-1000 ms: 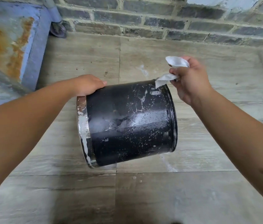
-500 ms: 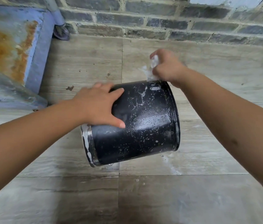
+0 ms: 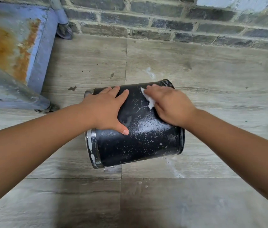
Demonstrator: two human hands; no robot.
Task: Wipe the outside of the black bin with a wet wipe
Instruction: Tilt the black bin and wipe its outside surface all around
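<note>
— How far along are you?

— Barely begun, I'd say. My right hand (image 3: 171, 106) lies flat, fingers straight and close together, pressing the wet wipe (image 3: 148, 100) onto the black bin (image 3: 139, 142); a corner of it shows beside my fingertips.

— And the other hand?

— My left hand (image 3: 106, 109) is spread, fingers apart, steadying the wall. The bin lies on its side on the tiled floor (image 3: 162, 203) beneath both palms.

— What's left?

— White specks below my thumbs, and streaks on the metal rim (image 3: 91, 150) past my left wrist. The underside is hidden.

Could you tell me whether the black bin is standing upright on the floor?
No, the black bin lies on its side, with the left hand flat on its wall.
</note>
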